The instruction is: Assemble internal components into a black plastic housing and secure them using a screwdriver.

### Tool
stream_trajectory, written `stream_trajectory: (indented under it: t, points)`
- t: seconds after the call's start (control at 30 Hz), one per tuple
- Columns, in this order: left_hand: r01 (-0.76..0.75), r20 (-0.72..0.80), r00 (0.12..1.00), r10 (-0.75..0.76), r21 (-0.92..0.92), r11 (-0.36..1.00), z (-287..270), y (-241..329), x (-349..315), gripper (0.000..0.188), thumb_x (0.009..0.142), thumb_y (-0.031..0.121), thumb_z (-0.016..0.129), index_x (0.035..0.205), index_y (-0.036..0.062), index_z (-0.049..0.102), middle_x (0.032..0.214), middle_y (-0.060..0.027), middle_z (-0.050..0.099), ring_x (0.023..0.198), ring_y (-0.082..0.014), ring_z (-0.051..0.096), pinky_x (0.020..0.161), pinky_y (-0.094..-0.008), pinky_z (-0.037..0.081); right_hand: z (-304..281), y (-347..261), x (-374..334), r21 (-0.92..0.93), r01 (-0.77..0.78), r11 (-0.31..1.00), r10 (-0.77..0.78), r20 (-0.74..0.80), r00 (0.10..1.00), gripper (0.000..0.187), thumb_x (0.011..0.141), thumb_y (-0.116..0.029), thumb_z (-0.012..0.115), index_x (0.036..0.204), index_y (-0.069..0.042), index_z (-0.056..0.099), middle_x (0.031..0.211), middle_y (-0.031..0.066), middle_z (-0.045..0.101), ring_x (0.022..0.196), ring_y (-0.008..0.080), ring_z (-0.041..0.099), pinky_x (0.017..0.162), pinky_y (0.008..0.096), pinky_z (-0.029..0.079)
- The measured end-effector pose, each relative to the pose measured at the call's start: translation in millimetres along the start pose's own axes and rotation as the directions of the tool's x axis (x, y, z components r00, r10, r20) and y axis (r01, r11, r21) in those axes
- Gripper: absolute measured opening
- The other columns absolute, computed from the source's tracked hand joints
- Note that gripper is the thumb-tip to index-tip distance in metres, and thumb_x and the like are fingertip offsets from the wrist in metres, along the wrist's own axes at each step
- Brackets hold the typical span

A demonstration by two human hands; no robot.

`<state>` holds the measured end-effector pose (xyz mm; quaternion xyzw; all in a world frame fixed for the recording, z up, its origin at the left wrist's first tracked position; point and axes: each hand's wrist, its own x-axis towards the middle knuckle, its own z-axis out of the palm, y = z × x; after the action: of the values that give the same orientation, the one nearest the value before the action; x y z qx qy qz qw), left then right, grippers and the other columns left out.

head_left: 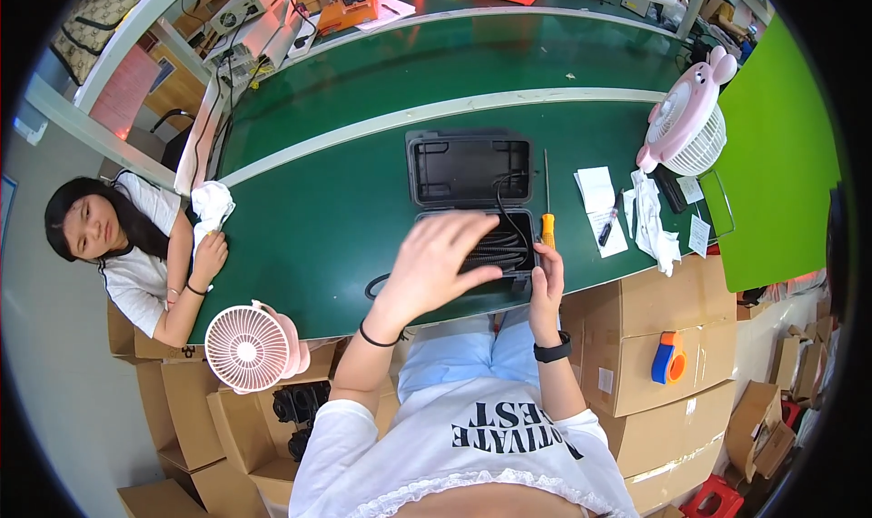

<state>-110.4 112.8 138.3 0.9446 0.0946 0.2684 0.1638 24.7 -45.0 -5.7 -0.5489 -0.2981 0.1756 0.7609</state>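
Observation:
A black plastic case (469,175) lies on the green table with its lid swung back. Coiled black corrugated cable (500,250) fills its near half, and one strand runs up onto the lid. My left hand (436,259) is over the case's left part, fingers and thumb spread; whether it presses on the coil is hidden. A loop of black cable (374,287) sticks out beside my left wrist. At the case's near right corner is my right hand (547,291), its fingers stretched along the side and thumb apart. A yellow-handled screwdriver (548,229) lies just beyond those fingers.
To the right are a paper leaflet (598,205), a marker (609,226), white cloth (650,218) and a pink rabbit-eared fan (686,118). Another pink fan (247,347) stands at the left edge. A person (136,246) leans there. Cardboard boxes (654,336) stand below.

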Motion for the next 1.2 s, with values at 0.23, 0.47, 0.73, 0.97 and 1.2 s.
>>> stream_trajectory:
  t: [0.23,0.47,0.73,0.97,1.2]
  points:
    - [0.112,-0.132,0.981,-0.139,-0.195,0.974,-12.1,2.5,-16.1,0.052,0.072,0.008,0.084,0.121,0.0065,0.069,0.1,-0.0126,0.07,0.087,-0.0294,0.067,0.076,-0.038,0.055,-1.6,0.0,0.2,-0.012,0.012,1.0,-0.012,0.019,1.0,0.037,0.098,-0.01,0.05,0.134,0.001,0.049,0.14,0.014,0.052,0.137,0.0249,0.045,0.12,0.0382,0.026]
    - [0.282,-0.7,0.713,0.036,0.333,0.9,-40.5,-29.7,-65.1,0.053,0.073,-0.003,0.079,0.125,-0.0006,0.068,0.102,-0.0126,0.066,0.095,-0.03,0.065,0.093,-0.0424,0.052,-3.9,4.6,0.1,0.002,0.008,1.0,-0.008,-0.006,1.0,0.035,0.094,-0.006,0.052,0.128,0.0,0.053,0.147,0.022,0.048,0.14,0.0276,0.045,0.118,0.0385,0.03]
    - [0.147,-0.15,0.985,-0.087,0.45,0.881,2.9,-50.5,-114.4,0.064,0.075,0.016,0.083,0.135,0.0133,0.061,0.117,-0.0067,0.058,0.106,-0.0266,0.057,0.095,-0.0469,0.047,-7.7,7.1,0.1,0.005,0.01,1.0,-0.01,-0.001,1.0,0.036,0.095,-0.01,0.054,0.129,0.0,0.053,0.143,0.0184,0.051,0.139,0.0272,0.045,0.117,0.0386,0.031]
    - [0.379,-0.236,0.895,-0.38,-0.05,0.924,32.5,-12.0,-108.9,0.043,0.078,0.024,0.084,0.104,-0.0001,0.059,0.118,-0.0189,0.057,0.102,-0.0371,0.059,0.089,-0.0464,0.049,-3.4,5.0,-0.7,-0.01,0.019,1.0,-0.019,-0.023,1.0,0.038,0.093,-0.009,0.051,0.13,0.002,0.051,0.135,0.0139,0.054,0.136,0.0247,0.046,0.121,0.0374,0.025]
    - [0.419,-0.164,0.903,-0.398,0.131,0.898,52.6,1.9,-126.7,0.023,0.079,0.019,0.081,0.09,0.0048,0.067,0.096,-0.0068,0.061,0.093,-0.0282,0.059,0.078,-0.0394,0.047,-4.3,7.0,-1.2,-0.011,0.023,1.0,-0.023,-0.009,1.0,0.037,0.095,-0.011,0.053,0.13,0.001,0.052,0.141,0.0168,0.052,0.138,0.0262,0.045,0.119,0.0384,0.028]
